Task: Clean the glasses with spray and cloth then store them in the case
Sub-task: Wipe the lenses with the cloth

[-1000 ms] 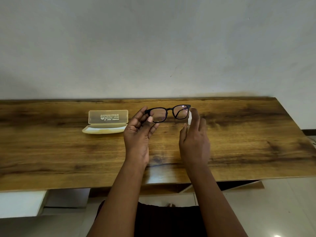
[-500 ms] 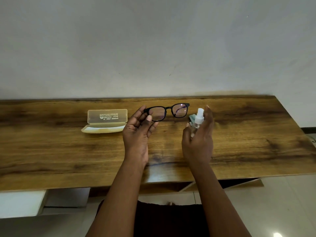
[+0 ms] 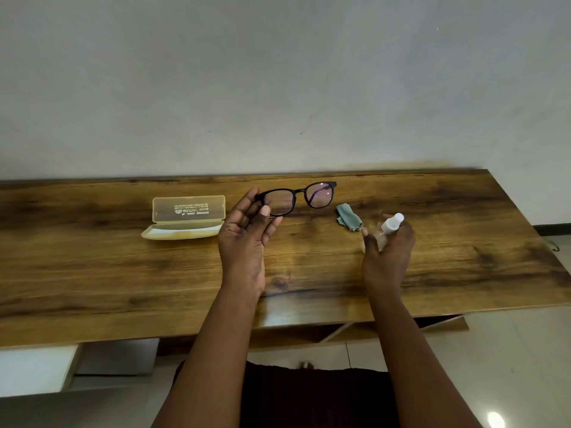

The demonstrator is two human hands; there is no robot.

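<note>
Worktop: a long wood-grain surface against a pale wall; it carries or lies under every item noted below. The case is taken as the landmark.

Case: translucent, pale yellow, hinged lid standing open, resting on the worktop. The tray appears empty, though a pale lining or reflection inside cannot be made out.

Left hand: just right of the case, raised above the worktop. Thumb and fingers pinch the near end of the glasses frame at the left lens; the rest of the hand is loosely curled.

Right hand: well to the right of the case, fingers wrapped around the spray bottle, holding it tilted.

Glasses: dark frame, held up right of the case and slightly beyond it, lenses facing the camera. Whether the temples are folded cannot be told.

Cloth: small, pale green, crumpled on the worktop, right of the case, between the glasses and the right hand, untouched.

Spray bottle: small, clear, white nozzle pointing up and away from the glasses.

Judgement: the spraying step is in hand, with no wiping begun. The next move calls for turning the nozzle toward the lenses, bringing bottle and glasses close, and pressing the pump with a finger on top.
</note>
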